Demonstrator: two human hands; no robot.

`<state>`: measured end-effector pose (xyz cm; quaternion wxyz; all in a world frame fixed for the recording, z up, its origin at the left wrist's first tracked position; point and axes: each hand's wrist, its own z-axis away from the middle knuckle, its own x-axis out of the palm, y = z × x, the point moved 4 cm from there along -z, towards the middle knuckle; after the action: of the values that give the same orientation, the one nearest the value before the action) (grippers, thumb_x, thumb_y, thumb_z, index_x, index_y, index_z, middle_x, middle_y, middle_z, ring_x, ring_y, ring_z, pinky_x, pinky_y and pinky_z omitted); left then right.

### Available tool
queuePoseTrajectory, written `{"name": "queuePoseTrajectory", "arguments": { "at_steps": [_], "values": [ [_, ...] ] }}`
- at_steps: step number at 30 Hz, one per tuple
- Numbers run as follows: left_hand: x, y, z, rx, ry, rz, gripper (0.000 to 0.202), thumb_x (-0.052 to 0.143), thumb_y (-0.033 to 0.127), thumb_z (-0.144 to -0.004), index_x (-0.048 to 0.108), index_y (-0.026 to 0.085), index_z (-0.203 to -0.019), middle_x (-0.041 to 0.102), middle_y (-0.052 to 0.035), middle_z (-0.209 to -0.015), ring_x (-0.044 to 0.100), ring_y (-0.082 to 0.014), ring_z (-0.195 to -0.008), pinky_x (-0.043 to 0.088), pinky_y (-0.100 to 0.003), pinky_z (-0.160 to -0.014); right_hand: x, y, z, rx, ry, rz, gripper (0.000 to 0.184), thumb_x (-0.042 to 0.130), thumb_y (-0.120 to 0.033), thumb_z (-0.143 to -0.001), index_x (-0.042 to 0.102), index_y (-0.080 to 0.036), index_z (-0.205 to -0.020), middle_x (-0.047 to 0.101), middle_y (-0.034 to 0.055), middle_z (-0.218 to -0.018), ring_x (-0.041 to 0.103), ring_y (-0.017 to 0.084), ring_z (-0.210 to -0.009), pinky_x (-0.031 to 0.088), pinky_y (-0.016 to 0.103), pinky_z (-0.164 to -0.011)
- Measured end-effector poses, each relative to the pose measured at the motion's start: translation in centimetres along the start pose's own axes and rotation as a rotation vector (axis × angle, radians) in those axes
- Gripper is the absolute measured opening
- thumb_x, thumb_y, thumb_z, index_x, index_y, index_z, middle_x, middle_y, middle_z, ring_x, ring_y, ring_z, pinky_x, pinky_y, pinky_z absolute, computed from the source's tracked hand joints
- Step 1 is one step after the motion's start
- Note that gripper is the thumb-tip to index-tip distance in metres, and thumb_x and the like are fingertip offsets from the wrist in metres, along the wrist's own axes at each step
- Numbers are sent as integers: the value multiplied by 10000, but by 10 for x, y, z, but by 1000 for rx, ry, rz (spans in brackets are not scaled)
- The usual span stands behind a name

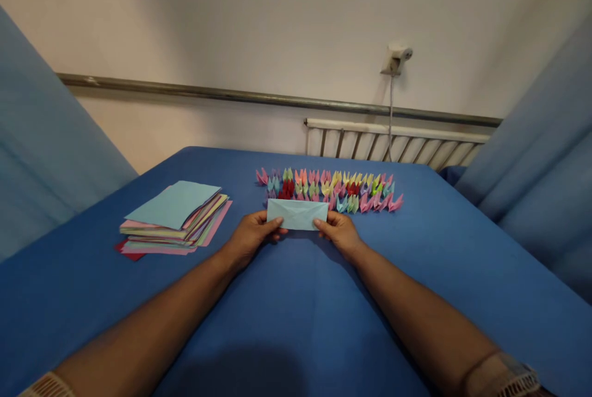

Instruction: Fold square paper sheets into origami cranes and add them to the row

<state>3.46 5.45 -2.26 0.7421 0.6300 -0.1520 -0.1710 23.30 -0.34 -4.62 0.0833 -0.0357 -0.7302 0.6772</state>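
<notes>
A light blue sheet of origami paper [298, 214], folded into a long rectangle with crease lines across it, is held up above the table. My left hand [253, 233] pinches its left end, thumb in front and fingers behind. At the right end, my right hand [341, 232] grips it the same way. Just beyond the paper stand rows of small folded paper cranes [365, 201] in pink, red, yellow, green and blue. The paper hides part of the nearest row.
To the left lies a tall, uneven stack of coloured paper [185, 206], light blue on top. A blue cloth [314, 311] covers the table. Behind are a wall rail [231, 94], a radiator [361, 141] and a socket with a cable [394, 61]. Blue curtains [546, 156] hang at both sides.
</notes>
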Motion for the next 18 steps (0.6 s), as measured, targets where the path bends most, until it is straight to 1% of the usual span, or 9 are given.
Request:
{"name": "queuePoseTrajectory", "arguments": {
  "at_steps": [3, 7, 9, 12, 15, 18],
  "values": [
    [1, 0, 1, 0, -15, 12, 382, 796, 396, -666, 712, 134, -931, 726, -72, -839, 653, -160, -733, 489, -241, -634, 1, 1, 0, -11, -29, 46, 329, 732, -480, -648, 653, -162, -674, 549, -32, -529, 446, 93, -490, 356, 229, -501],
    [4, -1, 1, 24, -53, -5, 372, 789, 396, -681, 717, 143, -945, 728, -63, -832, 653, -155, -736, 486, -238, -655, 1, 5, -1, -31, -43, 40, 326, 742, -470, -637, 677, -156, -696, 600, -13, -572, 499, 110, -523, 392, 244, -535],
    [4, -1, 2, 56, -50, -28, 374, 778, 409, -690, 718, 144, -946, 726, -63, -813, 647, -160, -718, 487, -249, -657, 1, 8, -2, -46, -45, 12, 334, 753, -468, -629, 693, -154, -727, 643, 6, -627, 541, 127, -568, 418, 257, -568],
    [6, 3, 4, 110, -29, -76, 362, 770, 423, -684, 721, 132, -895, 715, -59, -774, 624, -157, -665, 475, -256, -632, 2, 12, -3, -51, -66, -17, 338, 768, -454, -618, 709, -148, -750, 679, 22, -691, 574, 141, -617, 442, 277, -611],
    [11, 6, 8, 133, -33, -120, 345, 761, 422, -681, 725, 127, -854, 708, -46, -770, 602, -144, -640, 458, -249, -622, 5, 14, -2, -57, -94, -16, 346, 780, -443, -608, 715, -149, -780, 688, 19, -712, 580, 140, -618, 449, 281, -615],
    [16, 8, 12, 165, -29, -179, 327, 748, 417, -682, 724, 130, -837, 699, -34, -770, 601, -150, -665, 462, -255, -646, 10, 12, 1, -72, -116, -19, 356, 790, -441, -604, 702, -156, -798, 686, 10, -704, 585, 137, -608, 467, 284, -621]
  ]
}}
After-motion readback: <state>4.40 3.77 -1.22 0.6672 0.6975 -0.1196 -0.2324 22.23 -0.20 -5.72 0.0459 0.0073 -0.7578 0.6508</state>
